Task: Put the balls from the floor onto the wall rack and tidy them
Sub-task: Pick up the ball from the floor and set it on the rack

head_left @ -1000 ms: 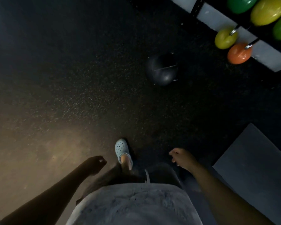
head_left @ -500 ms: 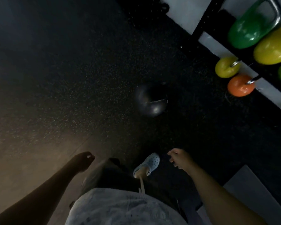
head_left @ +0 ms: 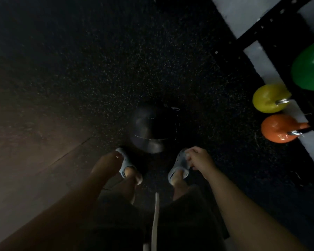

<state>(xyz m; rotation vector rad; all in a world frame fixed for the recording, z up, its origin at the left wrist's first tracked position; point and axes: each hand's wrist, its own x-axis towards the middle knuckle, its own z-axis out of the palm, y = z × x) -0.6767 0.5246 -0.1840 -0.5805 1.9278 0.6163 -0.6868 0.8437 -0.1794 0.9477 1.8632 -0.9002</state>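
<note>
A dark medicine ball (head_left: 152, 129) lies on the black speckled floor just in front of my two feet in pale clogs. My left hand (head_left: 107, 163) hangs below and left of the ball, blurred, with its fingers loosely curled and nothing in it. Below and right of the ball is my right hand (head_left: 199, 161), fingers loosely curled and empty, over my right clog. Neither hand touches the ball. A black rack frame (head_left: 272, 24) stands against the white wall at the upper right.
A yellow kettlebell (head_left: 268, 98) and an orange kettlebell (head_left: 279, 128) sit on the floor by the rack, a large green one (head_left: 310, 67) above them. A lighter floor strip (head_left: 25, 160) runs along the left.
I have walked up to the ball; it now lies right at my feet. Both hands have swung forward and lower toward it. The kettlebells appear closer.
</note>
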